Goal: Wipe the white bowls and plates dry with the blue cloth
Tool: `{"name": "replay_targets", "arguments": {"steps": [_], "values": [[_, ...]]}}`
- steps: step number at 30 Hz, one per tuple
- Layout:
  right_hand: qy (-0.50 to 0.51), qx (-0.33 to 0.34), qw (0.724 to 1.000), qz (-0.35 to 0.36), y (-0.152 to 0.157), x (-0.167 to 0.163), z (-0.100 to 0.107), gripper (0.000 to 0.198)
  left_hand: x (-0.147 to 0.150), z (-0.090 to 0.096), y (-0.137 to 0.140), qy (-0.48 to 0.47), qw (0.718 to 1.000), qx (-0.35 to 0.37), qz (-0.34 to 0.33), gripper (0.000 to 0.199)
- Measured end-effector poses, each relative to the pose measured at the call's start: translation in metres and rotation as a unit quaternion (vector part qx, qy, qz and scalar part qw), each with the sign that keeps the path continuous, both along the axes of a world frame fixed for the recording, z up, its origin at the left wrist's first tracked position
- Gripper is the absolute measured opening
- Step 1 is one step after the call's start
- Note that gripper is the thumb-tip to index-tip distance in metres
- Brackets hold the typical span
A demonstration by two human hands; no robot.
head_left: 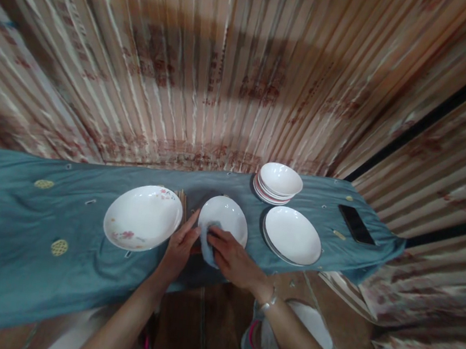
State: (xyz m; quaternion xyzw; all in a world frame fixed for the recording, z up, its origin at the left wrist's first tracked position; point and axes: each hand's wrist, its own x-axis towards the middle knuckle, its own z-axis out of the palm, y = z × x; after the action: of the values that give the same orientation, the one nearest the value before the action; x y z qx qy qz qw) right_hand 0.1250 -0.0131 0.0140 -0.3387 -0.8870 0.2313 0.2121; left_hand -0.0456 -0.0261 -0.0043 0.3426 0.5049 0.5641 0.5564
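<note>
Wiping looks in hand: the right hand (230, 257) grasps a cloth (209, 251) on 1 small plate (225, 210) beside the floral dish (144, 217); the left hand (182, 245) meets the plate's edge, grip unclear; the next stroke calls for steadiness.

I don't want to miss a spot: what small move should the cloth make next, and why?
Perhaps slide the cloth across the small dish: the right hand holds it at the near rim, leaving the far side uncovered.
</note>
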Motion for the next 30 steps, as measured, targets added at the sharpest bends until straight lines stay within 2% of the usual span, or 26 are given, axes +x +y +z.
{"name": "replay_targets", "arguments": {"steps": [7,12,17,23,30], "values": [[-0.041,0.109,0.992,-0.041,0.027,-0.018,-0.023,0.054,-0.001,0.007,-0.003,0.028,0.999,-0.015,-0.006,0.062],[-0.106,0.133,0.976,-0.135,0.045,-0.016,-0.030,0.055,-0.002,0.008,-0.005,0.021,0.999,-0.016,-0.020,0.065],[-0.196,0.134,0.953,-0.187,0.042,-0.002,-0.037,0.056,-0.003,0.008,-0.005,0.017,1.000,-0.020,-0.015,0.070],[-0.270,0.104,0.939,-0.183,0.024,0.017,-0.043,0.050,-0.004,0.006,-0.004,0.025,0.999,-0.025,0.002,0.071],[-0.303,0.083,0.944,-0.102,-0.003,0.021,-0.029,0.039,-0.003,0.001,0.001,0.024,0.999,-0.021,0.012,0.071]]}}
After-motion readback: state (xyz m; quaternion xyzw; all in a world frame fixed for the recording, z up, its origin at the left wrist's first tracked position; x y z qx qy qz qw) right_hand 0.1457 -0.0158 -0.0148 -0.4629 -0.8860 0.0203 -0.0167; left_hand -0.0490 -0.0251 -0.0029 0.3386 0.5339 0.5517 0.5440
